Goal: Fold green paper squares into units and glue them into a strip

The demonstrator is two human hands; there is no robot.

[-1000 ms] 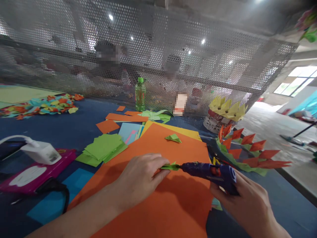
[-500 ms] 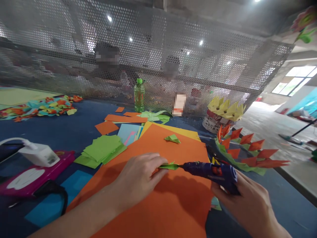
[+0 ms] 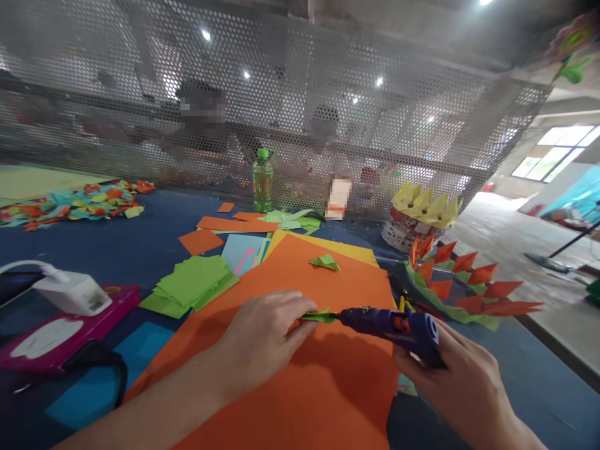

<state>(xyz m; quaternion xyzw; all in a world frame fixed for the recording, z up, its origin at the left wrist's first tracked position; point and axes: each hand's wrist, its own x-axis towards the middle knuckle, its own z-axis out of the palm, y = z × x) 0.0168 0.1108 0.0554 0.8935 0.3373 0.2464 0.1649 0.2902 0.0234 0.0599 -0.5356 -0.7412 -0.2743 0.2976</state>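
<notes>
Between thumb and fingers, my left hand (image 3: pixel 269 331) pinches a small folded green paper piece (image 3: pixel 322 317) above a large orange sheet (image 3: pixel 347 394). My right hand (image 3: pixel 462 375) is wrapped round a dark blue hot glue gun (image 3: pixel 394 328). The gun's nozzle points left and meets the right end of the green piece; whether glue is coming out is too small to tell. Another folded green paper piece (image 3: pixel 325 262) lies on the orange sheet, farther back.
Left of the sheet lie green paper squares (image 3: pixel 192 281) and a magenta power strip (image 3: pixel 51 334) with a white adapter (image 3: pixel 75 292). A green bottle (image 3: pixel 262 181) stands by the mesh screen (image 3: pixel 290 81). To the right are an orange-spiked paper band (image 3: pixel 469 294) and a yellow-spiked one (image 3: pixel 424 206).
The glue gun and my right hand have shifted slightly left, bringing the nozzle further over the green paper piece. My left hand keeps its pinch in nearly the same place.
</notes>
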